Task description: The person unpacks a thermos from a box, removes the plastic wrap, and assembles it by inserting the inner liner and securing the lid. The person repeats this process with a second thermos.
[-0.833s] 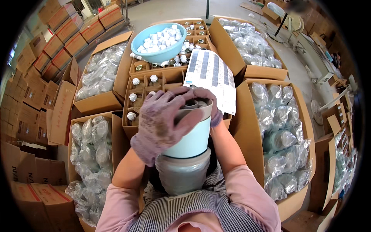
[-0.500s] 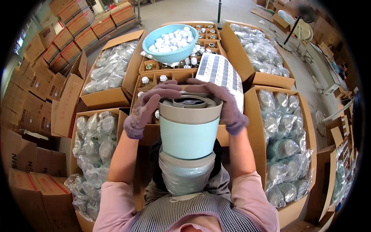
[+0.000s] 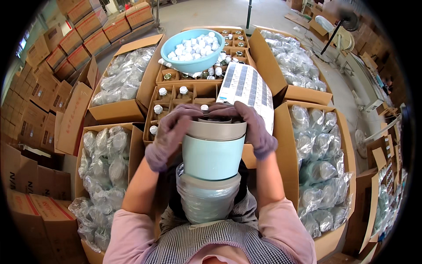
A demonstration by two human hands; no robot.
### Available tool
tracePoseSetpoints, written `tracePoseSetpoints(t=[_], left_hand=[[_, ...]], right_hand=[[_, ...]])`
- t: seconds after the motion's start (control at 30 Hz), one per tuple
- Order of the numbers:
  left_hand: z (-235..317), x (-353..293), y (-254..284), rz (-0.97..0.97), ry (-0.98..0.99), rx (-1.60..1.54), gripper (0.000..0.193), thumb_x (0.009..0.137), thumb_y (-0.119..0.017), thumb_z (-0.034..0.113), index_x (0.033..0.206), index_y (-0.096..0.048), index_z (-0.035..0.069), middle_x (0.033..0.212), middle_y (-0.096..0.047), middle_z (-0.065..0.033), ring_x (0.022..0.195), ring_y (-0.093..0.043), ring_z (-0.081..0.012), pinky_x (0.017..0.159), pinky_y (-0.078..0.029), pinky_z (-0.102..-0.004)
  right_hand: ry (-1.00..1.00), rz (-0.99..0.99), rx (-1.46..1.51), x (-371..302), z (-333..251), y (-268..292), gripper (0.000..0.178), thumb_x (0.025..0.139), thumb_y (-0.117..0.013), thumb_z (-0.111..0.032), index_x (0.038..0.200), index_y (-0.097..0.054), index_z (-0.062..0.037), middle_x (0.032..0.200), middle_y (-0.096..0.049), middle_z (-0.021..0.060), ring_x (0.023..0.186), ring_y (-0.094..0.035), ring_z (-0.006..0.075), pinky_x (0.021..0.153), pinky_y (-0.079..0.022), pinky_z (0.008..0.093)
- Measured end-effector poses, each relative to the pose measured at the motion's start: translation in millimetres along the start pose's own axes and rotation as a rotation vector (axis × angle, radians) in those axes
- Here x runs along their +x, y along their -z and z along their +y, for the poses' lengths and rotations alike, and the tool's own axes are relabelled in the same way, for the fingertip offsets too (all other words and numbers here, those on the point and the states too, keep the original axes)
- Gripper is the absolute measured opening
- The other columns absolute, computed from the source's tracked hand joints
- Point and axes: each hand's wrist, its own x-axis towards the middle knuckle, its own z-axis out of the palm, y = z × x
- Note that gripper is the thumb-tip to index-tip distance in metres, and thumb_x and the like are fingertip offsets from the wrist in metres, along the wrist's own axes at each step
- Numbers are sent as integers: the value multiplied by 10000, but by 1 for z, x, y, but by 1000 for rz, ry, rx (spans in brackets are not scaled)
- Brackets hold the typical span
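Note:
A mint-green canister with a taupe collar and a round recessed top stands upright before my body. It sits above a similar pale green part wrapped in clear plastic. My left hand, in a greyish purple glove, holds the collar's left side, its fingers bent over the top. On the other side my right hand, gloved alike, holds the collar with its fingers bent over the far edge. The fingers hide much of the top's far side.
Ahead lies a divided carton with white-capped bottles, a printed label sheet over its right part. Behind is a blue basin of white caps. Cartons with plastic-wrapped pieces flank me, left and right.
My hands and the canister have shifted slightly down in the picture. My left hand has come lower round the collar, and more white-capped bottles show beyond it.

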Motion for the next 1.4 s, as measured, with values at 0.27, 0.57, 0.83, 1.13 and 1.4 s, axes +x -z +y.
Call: tracePoseSetpoints(t=[0.27,0.57,0.83,1.13,1.4], left_hand=[[53,28,-19,-48,-185,212,309,932,-564,187,1162,-642,-3,1152,-675,-162,1164,-577,-278,1066,-401,-393],[-6,23,-1,-64,85,-491,449,925,-497,346,1087,-692,-24,1265,-602,-242,1193,-572,-338,1056,-419,-432],[-60,-3,-13,85,-40,-805,487,937,-491,451,826,-652,5,951,-653,-162,970,-618,-293,966,-440,-421],[-13,14,-13,41,-172,-632,262,914,-550,208,892,-657,-31,990,-648,-167,907,-594,-234,895,-474,-350],[32,31,-18,117,-31,-226,351,910,-565,282,945,-694,-43,1084,-683,-188,1080,-622,-312,987,-454,-416]], right_hand=[[-183,92,528,-6,18,8,666,1043,-309,-466,1294,-576,90,1289,-617,170,1155,-598,222,1071,-402,325],[161,38,311,-5,2,30,615,994,-450,-449,1374,-538,26,1381,-557,196,1251,-558,274,1065,-418,373],[2,-74,-626,10,-72,-30,646,813,-705,-448,1264,-613,6,1127,-675,197,1018,-674,334,907,-537,370],[133,-105,-854,4,-42,-20,303,879,-605,-213,1119,-678,-43,1049,-706,138,938,-694,312,833,-566,396],[135,-89,135,-3,17,35,533,860,-612,-404,1215,-679,-13,1305,-617,187,1216,-576,297,1057,-418,414]])
